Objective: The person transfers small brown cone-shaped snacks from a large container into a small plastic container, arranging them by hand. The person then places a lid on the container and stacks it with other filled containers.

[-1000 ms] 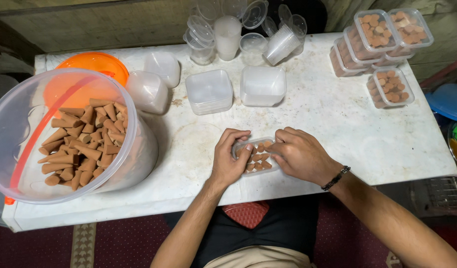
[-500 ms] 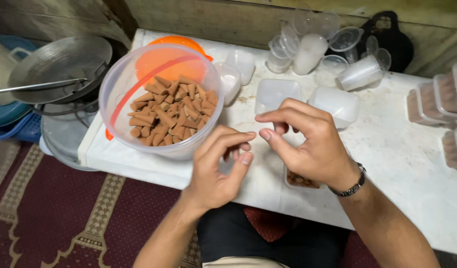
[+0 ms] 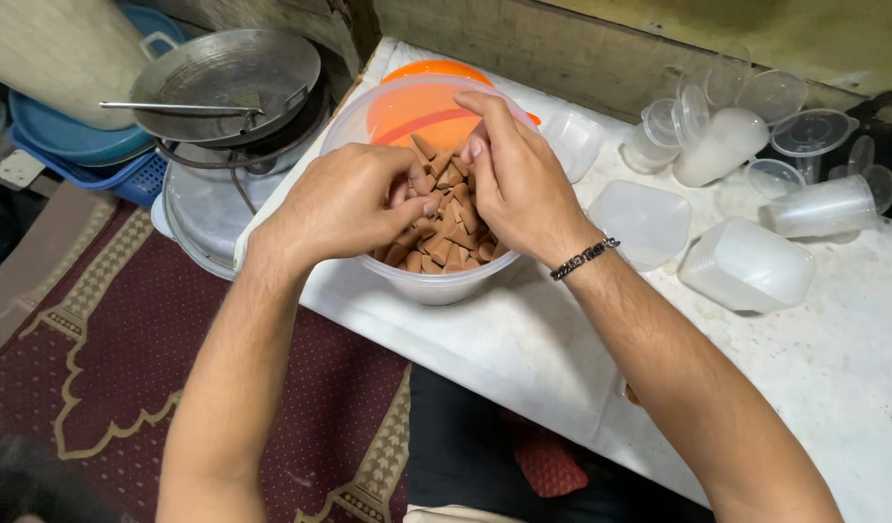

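Seen from above: both hands reaching into a large clear plastic tub point(image 3: 422, 281) standing near the left end of a white table point(image 3: 833, 368). Inside the tub, a heap of small brown cones point(image 3: 446, 237), piled against an orange lid point(image 3: 417, 107) showing through the far wall. Left hand point(image 3: 344, 203) curled over the near left rim, fingers bent down into the heap, thumb and fingertips pinched together on cones. Right hand point(image 3: 514, 184) arched over the right side of the tub, fingers pointing down and in, tips touching the cones; whether any cone is actually gripped there cannot be told. Hands just beside each other above the heap, fingertips nearly meeting over its middle. A dark beaded bracelet point(image 3: 583, 259) around the right wrist. To the right of the tub, well apart from the hands, empty clear plastic boxes point(image 3: 746, 266) lying upside down on the table, and further back clear cups and round lids point(image 3: 755, 136). Left of the table, on the floor side, a metal pan point(image 3: 223, 82) with a ladle across it, resting on stacked metal basins; below, a dark red patterned carpet point(image 3: 97, 358).
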